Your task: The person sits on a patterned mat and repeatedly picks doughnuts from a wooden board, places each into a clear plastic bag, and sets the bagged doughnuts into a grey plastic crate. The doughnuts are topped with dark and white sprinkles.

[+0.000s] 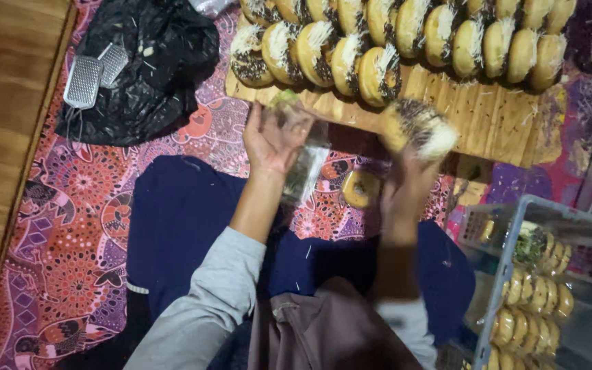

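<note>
Risk: topping shed, bag slip.
Right hand [405,179] pinching round topped doughnut [419,128] mid-air, blurred; left hand [268,140] gripping clear plastic bag [304,161] off wooden board's [474,116] front edge; could miss mouth.

My left hand [272,140] holds a clear wrapper [303,161] at the centre; my right hand [405,181] lifts a doughnut [419,129] just to its three o'clock. At twelve o'clock, rows of doughnuts [392,38] stand on a wooden board [488,120]. A bag [152,68] with two graters [94,74] on it lies at ten o'clock. A crate [536,274] holding wrapped doughnuts sits at four o'clock. All rest on the floor mat [70,226].
</note>
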